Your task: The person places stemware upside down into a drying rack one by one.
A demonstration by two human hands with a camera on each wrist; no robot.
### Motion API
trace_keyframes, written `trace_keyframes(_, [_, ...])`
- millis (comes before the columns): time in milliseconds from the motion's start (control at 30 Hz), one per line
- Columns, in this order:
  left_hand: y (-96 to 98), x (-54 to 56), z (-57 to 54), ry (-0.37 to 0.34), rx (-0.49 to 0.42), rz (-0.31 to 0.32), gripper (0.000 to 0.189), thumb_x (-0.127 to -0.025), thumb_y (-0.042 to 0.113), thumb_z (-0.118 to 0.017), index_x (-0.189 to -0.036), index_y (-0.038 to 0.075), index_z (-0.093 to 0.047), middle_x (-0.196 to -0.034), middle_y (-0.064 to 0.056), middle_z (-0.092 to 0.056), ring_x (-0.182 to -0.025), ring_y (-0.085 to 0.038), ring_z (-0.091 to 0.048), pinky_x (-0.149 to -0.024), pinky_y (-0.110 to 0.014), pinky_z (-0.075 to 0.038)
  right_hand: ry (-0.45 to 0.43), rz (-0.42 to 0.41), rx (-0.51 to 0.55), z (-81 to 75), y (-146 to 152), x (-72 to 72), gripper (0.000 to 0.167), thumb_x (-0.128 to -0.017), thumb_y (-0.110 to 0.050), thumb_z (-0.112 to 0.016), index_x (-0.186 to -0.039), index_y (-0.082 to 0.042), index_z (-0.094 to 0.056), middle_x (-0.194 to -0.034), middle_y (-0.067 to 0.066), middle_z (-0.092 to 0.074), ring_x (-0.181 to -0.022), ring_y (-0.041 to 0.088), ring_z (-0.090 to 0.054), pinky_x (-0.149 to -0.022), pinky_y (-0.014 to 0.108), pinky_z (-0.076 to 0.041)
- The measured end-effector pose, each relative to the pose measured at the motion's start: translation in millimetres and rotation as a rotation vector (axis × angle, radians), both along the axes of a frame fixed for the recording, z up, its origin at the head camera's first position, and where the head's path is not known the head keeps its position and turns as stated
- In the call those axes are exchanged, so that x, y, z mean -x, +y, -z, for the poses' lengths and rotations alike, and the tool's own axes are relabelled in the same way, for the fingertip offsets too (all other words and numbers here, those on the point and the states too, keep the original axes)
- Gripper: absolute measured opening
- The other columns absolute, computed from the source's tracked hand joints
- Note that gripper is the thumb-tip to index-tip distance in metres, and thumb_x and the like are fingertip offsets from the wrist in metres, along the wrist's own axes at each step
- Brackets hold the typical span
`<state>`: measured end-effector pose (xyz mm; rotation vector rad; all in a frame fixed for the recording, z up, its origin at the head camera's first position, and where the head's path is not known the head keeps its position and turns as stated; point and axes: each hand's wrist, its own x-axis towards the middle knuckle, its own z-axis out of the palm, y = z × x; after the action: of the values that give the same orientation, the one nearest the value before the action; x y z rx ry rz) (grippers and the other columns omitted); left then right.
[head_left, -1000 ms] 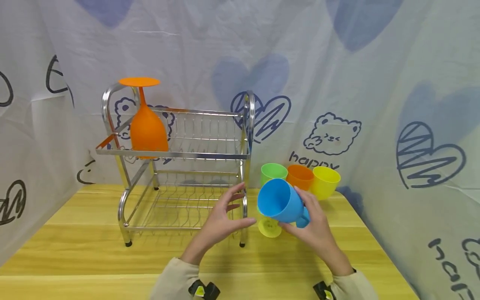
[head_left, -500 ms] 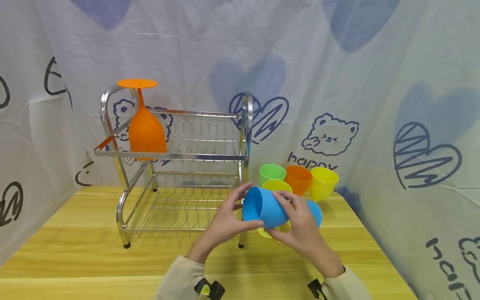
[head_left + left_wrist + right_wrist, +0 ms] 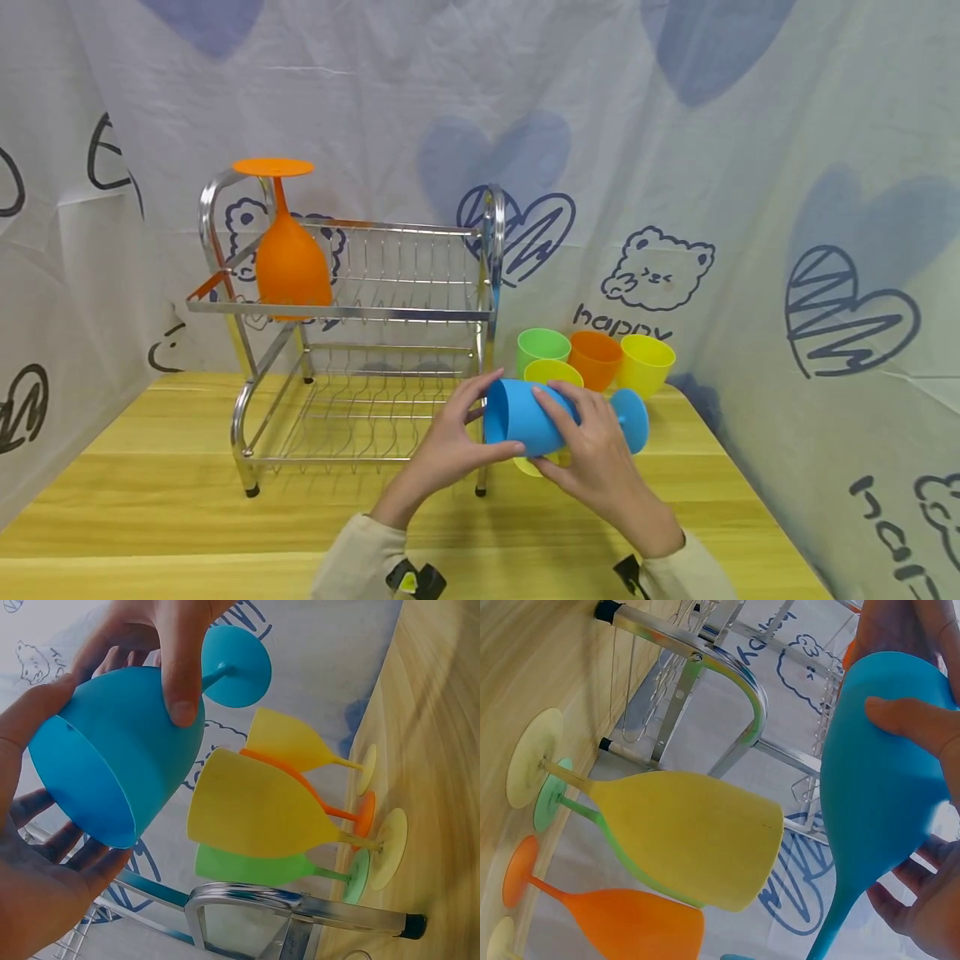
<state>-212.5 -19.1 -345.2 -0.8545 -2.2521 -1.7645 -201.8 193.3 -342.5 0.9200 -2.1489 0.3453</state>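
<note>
Blue goblet (image 3: 521, 418) (tipped sideways) held w/ L hand (image 3: 448, 442) & R hand (image 3: 597, 457).

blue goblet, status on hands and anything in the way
Left hand and right hand hold blue goblet. Goblet sideways, off the table. Nearer yellow goblet just behind.

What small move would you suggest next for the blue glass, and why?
I'd probably turn the blue glass mouth-down, since the left hand and right hand hold it sideways, while an orange glass stands mouth-down on the rack's upper shelf.
</note>
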Motion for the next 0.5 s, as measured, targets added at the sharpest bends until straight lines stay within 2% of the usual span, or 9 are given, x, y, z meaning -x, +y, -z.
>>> trace_keyframes(167, [0.0, -0.2, 1.0, -0.034, -0.062, -0.014, 0.075, -0.080, 0.014, -0.080, -0.144, 0.007, -0.042, -0.139, -0.017, -0.042, -0.128, -0.039, -0.042, -0.100, -0.053, -0.042, 0.034, 0.019, 0.020, 0.5, -1.5, -1.4, 0.094, -0.054, -0.022, -0.097, -0.134, -0.007, -0.051, -0.128, 0.023, -0.050, -0.111, 0.041, -0.048, -0.089, 0.059, -0.046])
trace_keyframes(233, [-1.5, -0.8, 1.4, -0.061, -0.114, -0.017, 0.074, -0.081, 0.014, -0.080, -0.144, 0.006, -0.042, -0.140, -0.018, -0.042, -0.128, -0.040, -0.042, -0.100, -0.052, -0.042, 0.069, -0.003, 0.050, 1.2, -1.1, -1.3, 0.085, -0.064, -0.029, -0.092, -0.134, -0.005, -0.051, -0.129, 0.023, -0.050, -0.112, 0.042, -0.048, -0.089, 0.060, -0.045])
trace_keyframes(367, [-5.2, -1.6, 3.0, -0.146, -0.269, -0.008, 0.077, -0.081, 0.015, -0.079, -0.145, 0.003, -0.039, -0.142, -0.021, -0.040, -0.130, -0.040, -0.041, -0.100, -0.047, -0.043, 0.177, -0.096, 0.168, 4.2, -0.5, 0.3, 0.055, -0.090, -0.040, -0.066, -0.127, 0.000, -0.057, -0.127, 0.025, -0.052, -0.111, 0.043, -0.049, -0.100, 0.049, -0.042])
trace_keyframes(433, [-5.9, -1.8, 4.6, -0.194, -0.355, -0.004, 0.077, -0.081, 0.015, -0.078, -0.146, 0.003, -0.037, -0.143, -0.020, -0.039, -0.131, -0.038, -0.040, -0.100, -0.045, -0.043, 0.244, -0.142, 0.256, 6.7, -1.7, 1.4, 0.052, -0.095, -0.042, -0.058, -0.120, 0.004, -0.060, -0.124, 0.028, -0.053, -0.110, 0.044, -0.050, -0.105, 0.040, -0.039])
trace_keyframes(500, [-5.7, -1.9, 7.4, -0.238, -0.433, 0.001, 0.076, -0.082, 0.017, -0.075, -0.146, 0.003, -0.035, -0.144, -0.020, -0.037, -0.131, -0.037, -0.039, -0.101, -0.045, -0.043, 0.268, -0.164, 0.358, 9.5, -3.6, 0.2, 0.050, -0.095, -0.038, -0.061, -0.115, 0.008, -0.061, -0.122, 0.030, -0.054, -0.111, 0.044, -0.050, -0.107, 0.033, -0.037])
